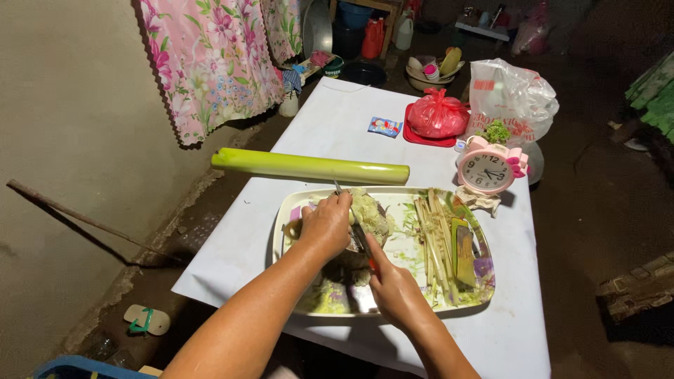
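Observation:
A patterned rectangular tray (421, 305) lies on a white-covered table (337, 133). My left hand (324, 224) presses down on a pale green chopped vegetable mass (371, 214) in the tray's middle. In my right hand (394, 289) is a thin knife (351, 217), its blade running up across the vegetable toward the tray's far rim. Cut pale green strips (432, 242) are laid to the right in the tray, beside a flat green and yellow piece (463, 253).
A long green stalk (309, 166) lies across the table behind the tray. A pink alarm clock (488, 168), red bag (437, 114) on a red plate, white plastic bag (512, 95) and small blue packet (385, 126) stand farther back. Floral curtain (210, 63) hangs left.

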